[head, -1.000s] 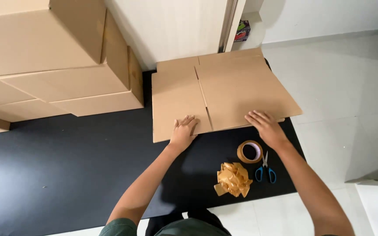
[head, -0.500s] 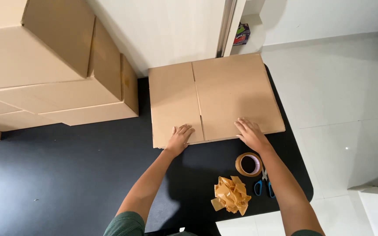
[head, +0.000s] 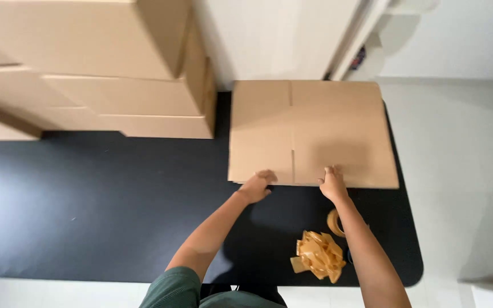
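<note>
A flattened brown cardboard box (head: 315, 125) lies on the black mat (head: 87, 211), its far edge near the white wall. My left hand (head: 256, 185) grips the box's near edge left of the centre slit, fingers curled over the cardboard. My right hand (head: 332, 183) holds the same near edge just right of the slit. Both forearms reach forward from the bottom of the view.
A roll of brown tape (head: 334, 222) sits partly behind my right forearm, beside a crumpled wad of used brown tape (head: 318, 255). Stacked assembled cardboard boxes (head: 104, 74) fill the upper left. White tiled floor (head: 463, 171) lies to the right.
Both hands slid back from the top of the cardboard to its near edge and curled onto it. The view shifted, and my right arm now hides the scissors.
</note>
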